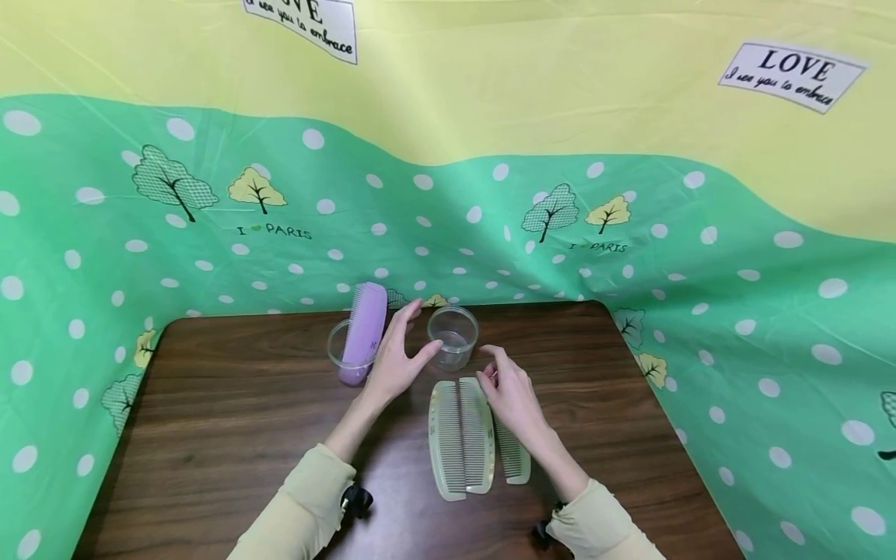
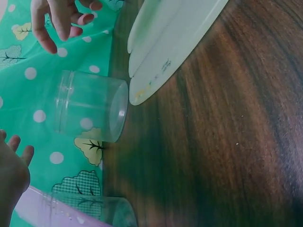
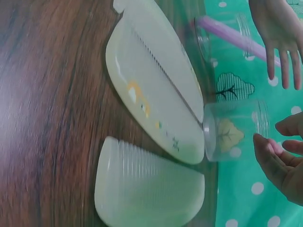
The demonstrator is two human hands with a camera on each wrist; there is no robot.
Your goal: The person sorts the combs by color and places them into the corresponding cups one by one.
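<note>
- Left of the clear plastic jar (image 1: 453, 342), the left hand (image 1: 395, 365) was held with its thumb and fingers released and spread apart; nothing was grasped by it.
- Right of the jar, the right hand (image 1: 514, 397) was held with its fingers loosely bent, likewise released from any grasp. Whether the jar's rim was touched by either hand could not be told.
- Between the two hands, the jar itself was set upright on the brown wood-grain table (image 1: 231, 435).
- Directly in front of the jar, one pale green comb (image 1: 442, 443) and a second green comb (image 1: 479, 439) were laid side by side, their teeth turned toward each other.
- In front and to the right of the jar, a third green comb (image 1: 514, 459) was placed just beside that pair, its far end covered by the right hand in the head view.
- Left of the jar, past the left hand, another clear jar (image 1: 337, 342) was positioned; a purple comb (image 1: 364, 327) was propped in it at a tilt, its upper part raised above the rim.
- Behind the jar, a green and yellow cloth (image 1: 420, 198) was hung, printed with white dots and trees.
</note>
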